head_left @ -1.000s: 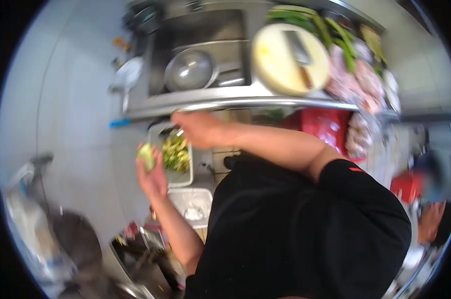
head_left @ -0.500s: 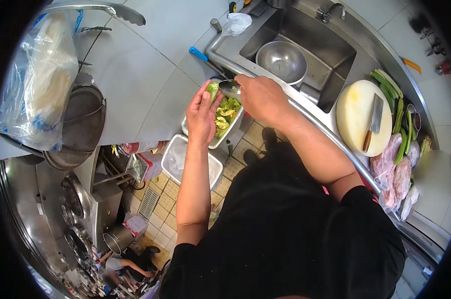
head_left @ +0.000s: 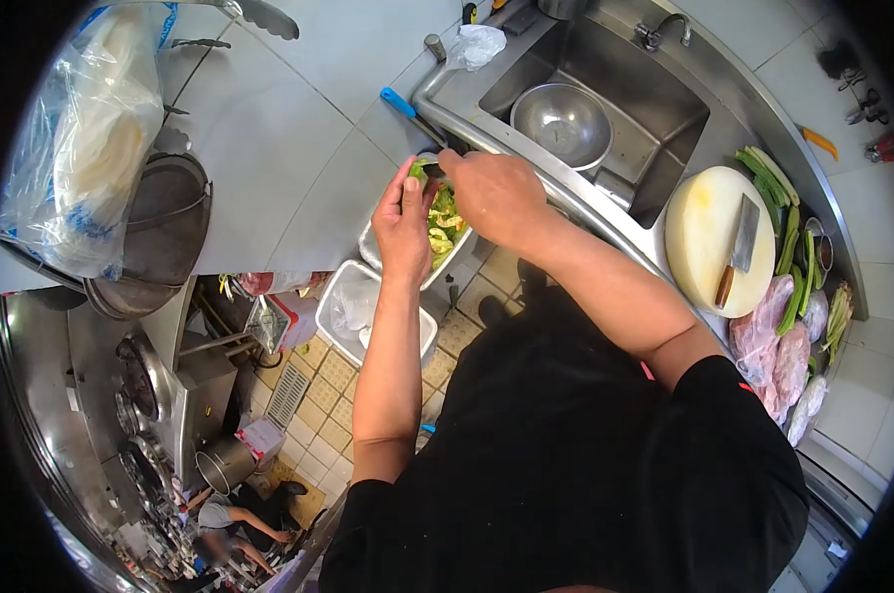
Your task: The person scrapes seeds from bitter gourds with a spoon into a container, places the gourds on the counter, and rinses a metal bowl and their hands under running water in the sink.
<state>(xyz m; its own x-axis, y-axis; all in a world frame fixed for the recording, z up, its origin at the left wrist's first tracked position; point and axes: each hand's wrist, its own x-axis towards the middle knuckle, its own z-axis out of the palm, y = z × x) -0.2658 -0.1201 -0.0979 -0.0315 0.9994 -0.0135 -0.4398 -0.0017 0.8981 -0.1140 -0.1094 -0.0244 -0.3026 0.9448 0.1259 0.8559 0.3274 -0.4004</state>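
My left hand [head_left: 402,232] is closed around a pale green vegetable piece [head_left: 418,171], held upright. Its exact kind is hard to make out. In my right hand [head_left: 496,193] is a metal spoon [head_left: 434,170], its bowl against the top of the vegetable piece and partly covered by my fingers. Both hands are over a white bin [head_left: 459,259] that holds green and yellow vegetable scraps [head_left: 445,225]. A second white bin [head_left: 429,334], with a clear plastic bag inside, stands beside it under my left forearm.
To the right, a steel sink [head_left: 654,148] holds a metal bowl [head_left: 562,127]. A cleaver [head_left: 744,237] lies on a round cutting board [head_left: 699,212], near long green vegetables [head_left: 791,237] and bagged meat [head_left: 761,336]. Left are a plastic bag [head_left: 101,148] and dark pan [head_left: 165,227]. Another person [head_left: 244,519] works at lower left.
My right hand has moved left toward my left hand, bringing the spoon's bowl onto the vegetable piece. The view has shifted slightly.
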